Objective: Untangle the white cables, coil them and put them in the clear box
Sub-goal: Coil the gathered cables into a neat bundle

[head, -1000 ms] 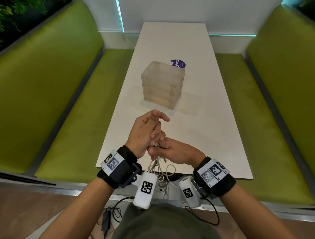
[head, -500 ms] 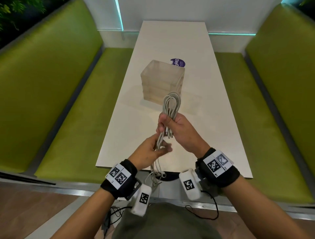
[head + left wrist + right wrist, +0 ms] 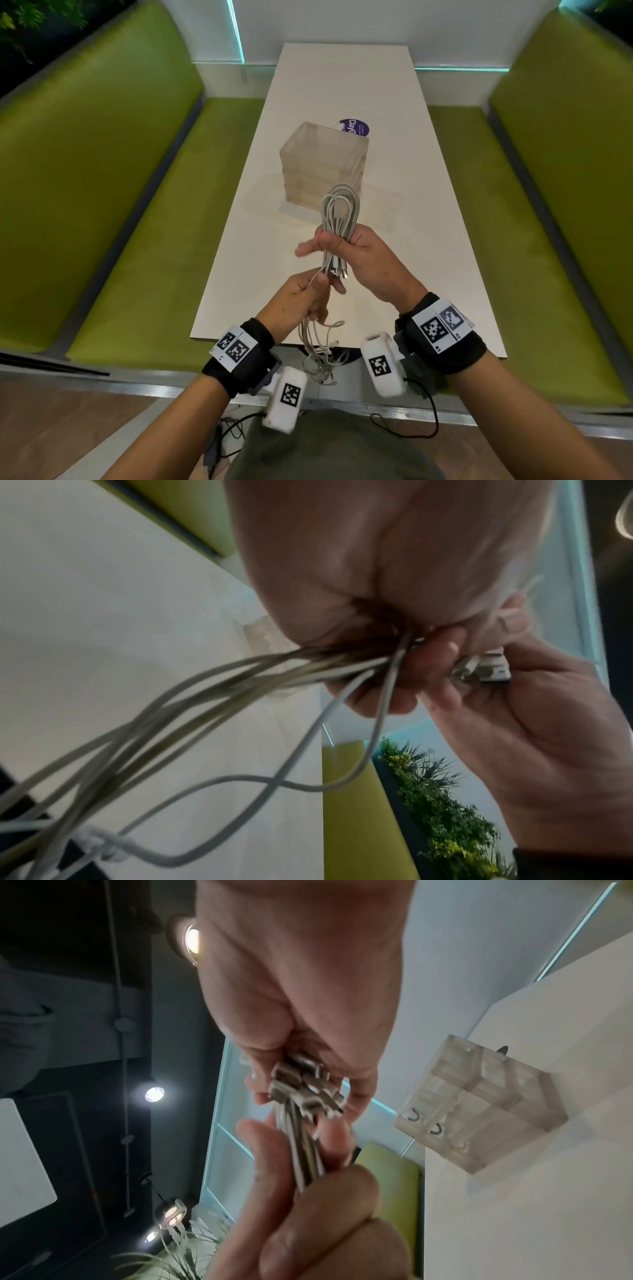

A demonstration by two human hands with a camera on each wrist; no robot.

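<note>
Cables (image 3: 339, 219) looped above right hand (image 3: 368, 263) grip

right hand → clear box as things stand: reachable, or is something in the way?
Probably yes. The clear box stands on the table straight ahead of the right hand, with bare tabletop between them. But that hand grips the white cables, whose loose ends the left hand pinches, so it arrives loaded.

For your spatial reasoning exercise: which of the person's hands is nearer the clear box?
Right. The right hand holds the white cables up just short of the clear box; the left hand sits lower, nearer the person.
</note>
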